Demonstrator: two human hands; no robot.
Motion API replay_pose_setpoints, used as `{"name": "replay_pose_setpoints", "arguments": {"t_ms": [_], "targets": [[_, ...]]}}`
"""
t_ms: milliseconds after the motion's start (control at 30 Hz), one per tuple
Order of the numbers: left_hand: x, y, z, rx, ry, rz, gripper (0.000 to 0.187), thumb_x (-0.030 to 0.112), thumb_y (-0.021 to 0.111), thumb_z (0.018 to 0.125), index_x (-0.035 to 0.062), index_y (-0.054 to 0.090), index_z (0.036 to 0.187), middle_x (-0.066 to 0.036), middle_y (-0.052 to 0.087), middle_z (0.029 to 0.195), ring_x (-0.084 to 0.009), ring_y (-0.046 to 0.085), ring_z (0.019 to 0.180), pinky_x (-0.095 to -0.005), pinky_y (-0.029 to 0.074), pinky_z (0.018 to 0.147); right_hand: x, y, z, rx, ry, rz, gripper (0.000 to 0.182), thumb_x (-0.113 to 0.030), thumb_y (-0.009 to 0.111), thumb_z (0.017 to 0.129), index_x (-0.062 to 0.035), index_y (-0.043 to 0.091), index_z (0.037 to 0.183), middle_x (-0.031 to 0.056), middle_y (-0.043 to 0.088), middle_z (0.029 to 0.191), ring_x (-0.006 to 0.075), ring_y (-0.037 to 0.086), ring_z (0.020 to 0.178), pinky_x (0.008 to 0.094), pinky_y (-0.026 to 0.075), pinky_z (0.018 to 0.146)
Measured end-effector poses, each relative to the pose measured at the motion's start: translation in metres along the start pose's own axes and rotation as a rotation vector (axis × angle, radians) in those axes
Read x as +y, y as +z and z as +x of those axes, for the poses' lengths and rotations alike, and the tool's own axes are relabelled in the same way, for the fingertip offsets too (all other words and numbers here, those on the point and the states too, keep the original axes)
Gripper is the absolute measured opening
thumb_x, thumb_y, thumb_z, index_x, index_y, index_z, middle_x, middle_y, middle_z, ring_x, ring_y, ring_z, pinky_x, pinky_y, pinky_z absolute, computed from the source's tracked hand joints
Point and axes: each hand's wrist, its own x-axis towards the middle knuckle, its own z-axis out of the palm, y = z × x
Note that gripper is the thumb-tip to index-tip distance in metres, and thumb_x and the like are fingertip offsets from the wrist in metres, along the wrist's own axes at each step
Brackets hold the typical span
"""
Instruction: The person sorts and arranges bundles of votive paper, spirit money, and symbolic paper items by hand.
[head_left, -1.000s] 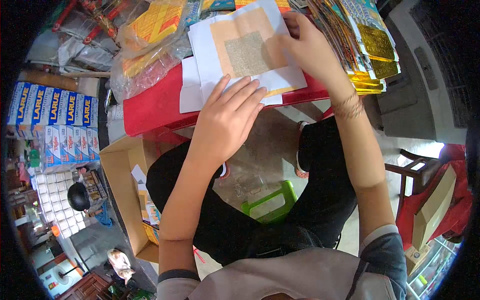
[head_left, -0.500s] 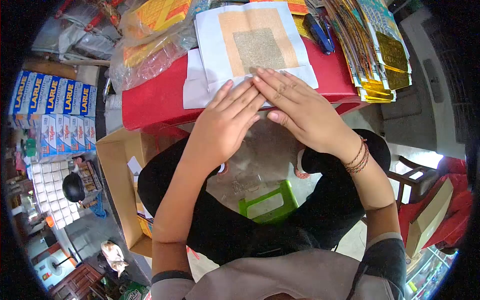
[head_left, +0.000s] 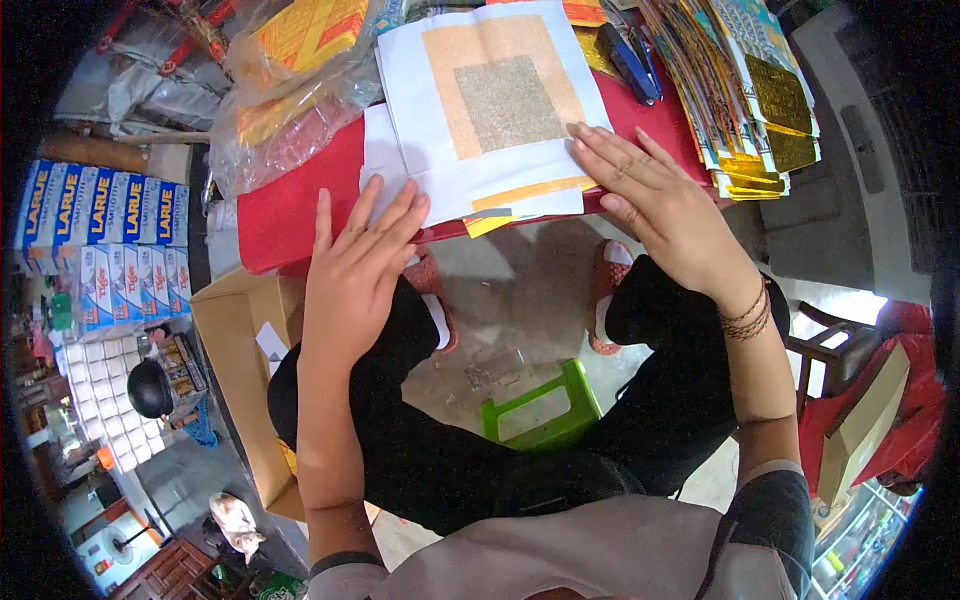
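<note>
A white sheet with an orange square and a gold-grey square (head_left: pixel 510 100) lies on the red table (head_left: pixel 290 215), on top of other white paper. At its near edge, yellow and grey strips (head_left: pixel 490 220) stick out past the table edge. My left hand (head_left: pixel 360 265) is open, its spread fingertips at the lower left corner of the paper. My right hand (head_left: pixel 665 205) is also open, palm down, with its fingertips on the sheet's right edge. Neither hand holds anything that I can see.
A blue stapler (head_left: pixel 632 65) lies behind the right hand, beside a stack of folded gold-edged papers (head_left: pixel 735 100). Yellow packets in clear plastic (head_left: pixel 290 120) are at the left. Below stand a cardboard box (head_left: pixel 235 360) and a green stool (head_left: pixel 550 405).
My hands have parted from the middle of the near edge, left hand to the left, right hand to the right. The folded-up near edge now lies down, showing yellow strips.
</note>
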Motion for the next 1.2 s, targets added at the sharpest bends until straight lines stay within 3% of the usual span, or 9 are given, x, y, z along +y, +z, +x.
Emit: {"name": "replay_pose_setpoints", "arguments": {"t_ms": [133, 233, 333, 400, 500, 533, 700, 900, 1200], "targets": [[-0.008, -0.003, 0.006, 0.146, 0.022, -0.090, 0.030, 0.015, 0.045, 0.094, 0.0066, 0.060, 0.119, -0.009, 0.060, 0.121, -0.0272, 0.048, 0.122, -0.0462, 0.025, 0.107, 0.012, -0.004, 0.012, 0.076, 0.007, 0.230, 0.039, -0.020, 0.047, 0.094, -0.0060, 0.049, 0.131, 0.0134, 0.050, 0.133, 0.0247, 0.046, 0.124, 0.0365, 0.033, 0.105], [0.002, -0.013, 0.029, 0.371, -0.192, -0.400, 0.027, 0.015, 0.049, 0.093, 0.0026, 0.061, 0.114, -0.011, 0.064, 0.111, -0.0228, 0.058, 0.107, -0.0374, 0.038, 0.096, 0.019, -0.006, 0.037, 0.320, 0.264, 0.686, 0.039, -0.021, 0.054, 0.090, 0.0002, 0.052, 0.123, 0.0181, 0.064, 0.104, 0.0216, 0.063, 0.093, 0.0294, 0.048, 0.082], [-0.008, -0.007, 0.056, 0.504, -0.460, -0.737, 0.027, 0.017, 0.055, 0.091, 0.0002, 0.060, 0.112, -0.012, 0.065, 0.103, -0.0184, 0.062, 0.094, -0.0299, 0.046, 0.082, 0.036, 0.005, 0.063, 0.390, 0.281, 0.524, 0.043, -0.022, 0.057, 0.087, 0.0019, 0.052, 0.122, 0.0217, 0.063, 0.105, 0.0256, 0.063, 0.095, 0.0313, 0.047, 0.085], [-0.020, 0.008, 0.073, 0.508, -0.535, -0.797, 0.029, 0.019, 0.057, 0.090, -0.0012, 0.059, 0.111, -0.013, 0.065, 0.099, -0.0171, 0.062, 0.089, -0.0275, 0.048, 0.076, 0.045, 0.015, 0.076, 0.308, 0.308, 0.540, 0.046, -0.018, 0.055, 0.091, 0.0033, 0.043, 0.130, 0.0148, 0.057, 0.120, 0.0183, 0.055, 0.109, 0.0280, 0.042, 0.093], [-0.028, 0.030, 0.092, 0.417, -0.560, -0.696, 0.040, 0.022, 0.065, 0.083, -0.0040, 0.054, 0.112, -0.015, 0.065, 0.097, -0.0194, 0.062, 0.081, -0.0308, 0.049, 0.074, 0.048, 0.026, 0.092, 0.423, 0.211, 0.304, 0.058, -0.025, 0.059, 0.083, 0.0102, 0.042, 0.126, 0.0283, 0.056, 0.114, 0.0397, 0.054, 0.109, 0.0402, 0.042, 0.094], [-0.027, 0.033, 0.096, 0.415, -0.562, -0.694, 0.040, 0.022, 0.065, 0.083, -0.0040, 0.054, 0.112, -0.015, 0.065, 0.097, -0.0194, 0.062, 0.081, -0.0308, 0.049, 0.074, 0.052, 0.030, 0.097, 0.422, 0.212, 0.306, 0.058, -0.025, 0.059, 0.083, 0.0102, 0.042, 0.126, 0.0283, 0.056, 0.114, 0.0397, 0.054, 0.109, 0.0402, 0.042, 0.094], [-0.032, 0.043, 0.102, 0.525, -0.581, -0.843, 0.044, 0.009, 0.071, 0.077, -0.0046, 0.051, 0.113, -0.015, 0.064, 0.098, -0.0178, 0.061, 0.082, -0.0289, 0.049, 0.073, 0.055, 0.026, 0.104, 0.388, 0.293, 0.524, 0.054, -0.018, 0.063, 0.084, 0.0046, 0.043, 0.129, 0.0206, 0.055, 0.121, 0.0258, 0.056, 0.109, 0.0320, 0.044, 0.094], [-0.029, 0.029, 0.098, 0.518, -0.526, -1.308, 0.046, 0.001, 0.067, 0.079, -0.0067, 0.048, 0.120, -0.011, 0.063, 0.103, -0.0126, 0.058, 0.089, -0.0248, 0.046, 0.081, 0.075, 0.028, 0.109, 0.500, 0.275, 0.653, 0.057, -0.019, 0.067, 0.083, 0.0018, 0.044, 0.130, 0.0171, 0.056, 0.119, 0.0235, 0.056, 0.107, 0.0313, 0.044, 0.094], [-0.038, 0.019, 0.093, 0.413, -0.480, -1.335, 0.036, 0.005, 0.065, 0.083, -0.0054, 0.054, 0.116, -0.010, 0.061, 0.108, -0.0127, 0.057, 0.096, -0.0246, 0.043, 0.088, 0.068, 0.007, 0.108, 0.333, 0.345, 0.901, 0.049, -0.021, 0.067, 0.084, -0.0018, 0.051, 0.126, 0.0094, 0.062, 0.109, 0.0159, 0.059, 0.099, 0.0268, 0.044, 0.090]]}}
